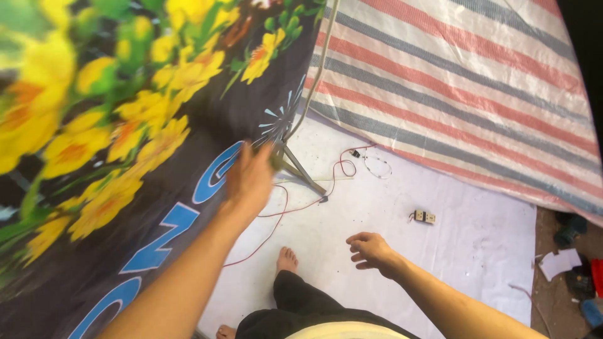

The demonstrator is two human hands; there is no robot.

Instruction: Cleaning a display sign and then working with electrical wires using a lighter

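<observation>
Nearest the camera, two bare forearms are seen reaching out over a dark trouser leg and a bare foot (287, 259) planted on the white floor sheet (477, 245).

Furthest left lies the printed banner (125, 163), dark, with yellow flowers and blue lettering. It is judged light, floppy and rather slick, so it would best be taken at an edge and pinched, not pressed flat.

The left hand (250, 179) is raised just right of that banner's edge; it is blurred by motion, and whether its grip is spread or closed on anything cannot be told. Just beyond its fingertips stand the splayed metal legs of a stand (300, 171) with its pole rising away. The stand is judged stiff, light and prone to tipping, and best held on the pole above the legs.

A thin red wire (276, 220) trails below and to the right of that grip (limp, easily snagged).

The right hand (370, 250) hovers over the sheet, fingers loosely curled, nothing held. A small socket block (424, 217) lies up and right of it, well apart. Behind, a striped tarpaulin (465, 81) is spread.
</observation>
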